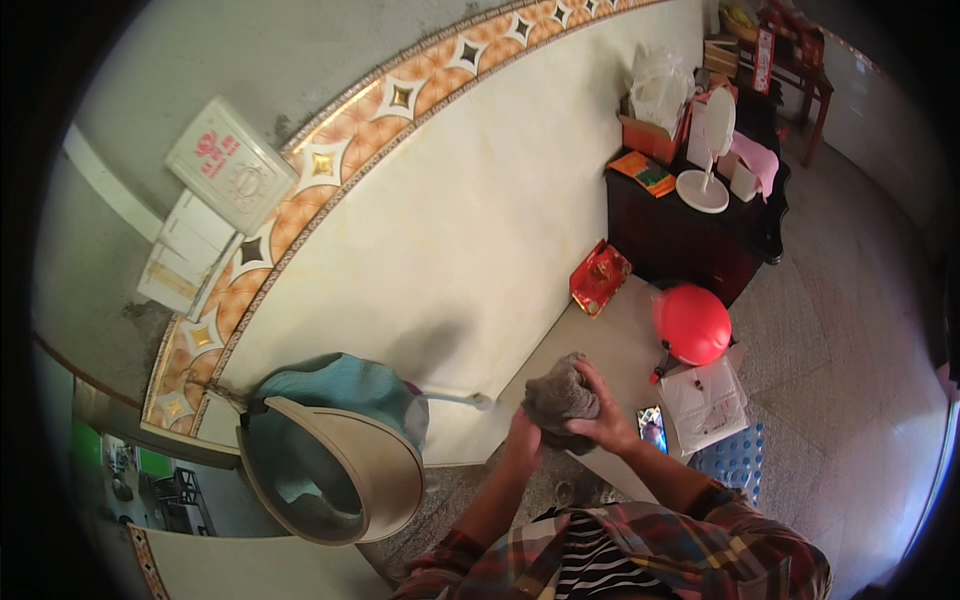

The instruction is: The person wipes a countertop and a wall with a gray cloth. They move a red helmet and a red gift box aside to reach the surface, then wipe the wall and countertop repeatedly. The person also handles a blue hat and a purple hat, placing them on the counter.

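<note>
A bunched grey-brown fuzzy cloth [564, 394] is held up in front of my body, between both hands. My left hand [525, 433] grips its lower left side, with most of the fingers hidden behind it. On the right side, my right hand [606, 412] curls its fingers and thumb around the cloth. What the folds may cover cannot be seen. Below and to the right of my right hand, a smartphone [652, 429] with a lit screen lies on a pale tabletop [546, 352].
A red helmet [694, 324], a white plastic-wrapped package [705, 405] and a red box [600, 276] are on the right. Bottled water [731, 459] stands beyond the package. A dark cabinet [679, 240] bears a round white mirror [720, 124]. A wide-brimmed sun hat [390, 465] hangs at left.
</note>
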